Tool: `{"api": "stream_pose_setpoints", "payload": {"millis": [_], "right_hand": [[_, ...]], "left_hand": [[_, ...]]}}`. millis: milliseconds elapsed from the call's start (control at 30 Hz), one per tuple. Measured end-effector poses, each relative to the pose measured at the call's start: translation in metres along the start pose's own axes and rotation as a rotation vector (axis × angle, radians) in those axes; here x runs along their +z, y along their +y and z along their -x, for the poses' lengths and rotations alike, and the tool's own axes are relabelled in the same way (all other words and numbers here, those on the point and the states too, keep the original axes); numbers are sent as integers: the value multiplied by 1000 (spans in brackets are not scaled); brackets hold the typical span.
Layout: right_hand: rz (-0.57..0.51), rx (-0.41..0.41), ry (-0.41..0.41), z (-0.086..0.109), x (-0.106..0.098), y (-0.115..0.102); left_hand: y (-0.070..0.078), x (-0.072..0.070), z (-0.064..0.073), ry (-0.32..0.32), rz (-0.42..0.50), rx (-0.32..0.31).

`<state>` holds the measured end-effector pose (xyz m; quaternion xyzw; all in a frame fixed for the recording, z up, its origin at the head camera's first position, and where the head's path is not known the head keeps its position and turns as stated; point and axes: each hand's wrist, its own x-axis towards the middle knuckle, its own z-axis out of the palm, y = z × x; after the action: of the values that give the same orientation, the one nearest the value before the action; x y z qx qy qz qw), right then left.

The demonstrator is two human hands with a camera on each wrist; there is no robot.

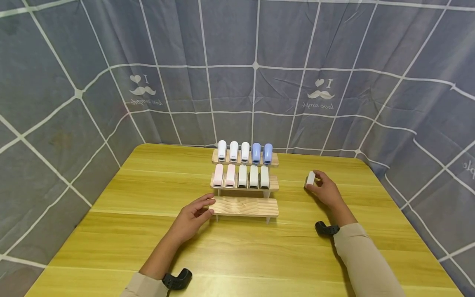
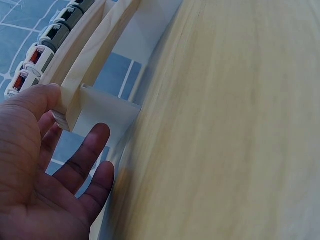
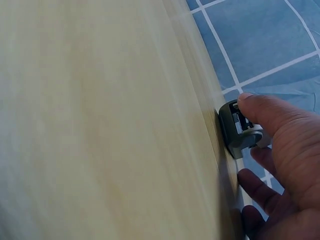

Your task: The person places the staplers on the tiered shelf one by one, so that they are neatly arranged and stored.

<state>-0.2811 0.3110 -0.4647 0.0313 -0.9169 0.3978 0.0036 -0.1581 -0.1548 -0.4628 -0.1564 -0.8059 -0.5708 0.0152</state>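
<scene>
My right hand pinches a small white stapler low over the right part of the table. In the right wrist view, the dark base and open front of this stapler face the camera, standing on end at the table surface. On the left, my left hand holds the left end of the front wooden shelf board. In the left wrist view, the thumb lies at the board's end, one finger goes behind it, and other fingers extend beside a pale support leg.
Two stepped wooden boards rise behind the front one. The middle board bears pink staplers and several off-white staplers; the back board bears white staplers and blue staplers. A grey checked curtain surrounds the wooden table.
</scene>
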Motion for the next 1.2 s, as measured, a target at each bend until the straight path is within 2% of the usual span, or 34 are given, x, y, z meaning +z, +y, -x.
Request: {"api": "stream_pose_setpoints", "payload": {"millis": [267,767,967,1200], "right_hand": [[-1,-1,-9,1,1,-1],[-9,2,36,2,3,2],[-69,-12,31,7,3,-6],[-91,-57,48,12,4,-21]], "left_hand": [[1,0,0,-5,11,-6],[1,0,1,-1,19,-16],[1,0,1,1,16,-11],[1,1,0,17,6,12]]}}
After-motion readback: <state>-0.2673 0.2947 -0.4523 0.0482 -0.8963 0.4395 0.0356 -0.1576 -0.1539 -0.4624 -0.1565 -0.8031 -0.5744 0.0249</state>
